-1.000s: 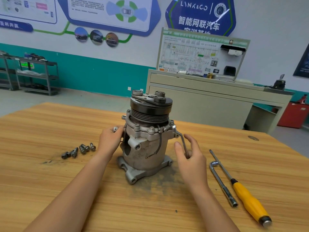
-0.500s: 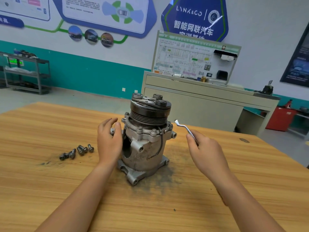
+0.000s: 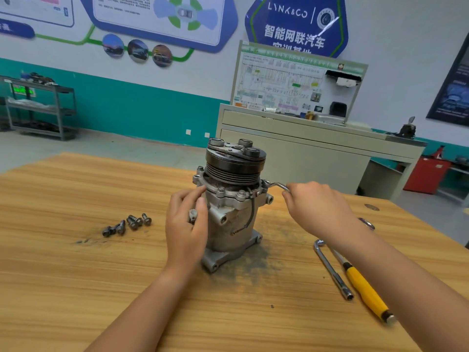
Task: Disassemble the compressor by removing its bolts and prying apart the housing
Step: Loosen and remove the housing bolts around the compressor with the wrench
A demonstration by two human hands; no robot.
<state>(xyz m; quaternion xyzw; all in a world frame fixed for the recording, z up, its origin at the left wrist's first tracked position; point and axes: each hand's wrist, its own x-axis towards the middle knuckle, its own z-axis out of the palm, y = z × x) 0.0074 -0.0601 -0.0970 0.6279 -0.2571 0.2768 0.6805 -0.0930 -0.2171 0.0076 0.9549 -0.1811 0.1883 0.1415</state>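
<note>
At the middle of the wooden table (image 3: 76,288) the compressor (image 3: 229,212) stands upright on its base, pulley uppermost. Against its left flank the left hand (image 3: 185,229) pinches a small bolt (image 3: 193,215). The right hand (image 3: 317,207) grips a bent wrench (image 3: 278,185) whose head sits at the right edge of the flange (image 3: 229,194).

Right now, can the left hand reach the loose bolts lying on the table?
Probably yes. The loose bolts lie on the table just beside the left hand, with nothing between them. But that hand pinches a small metal piece, so grabbing could be awkward.
</note>
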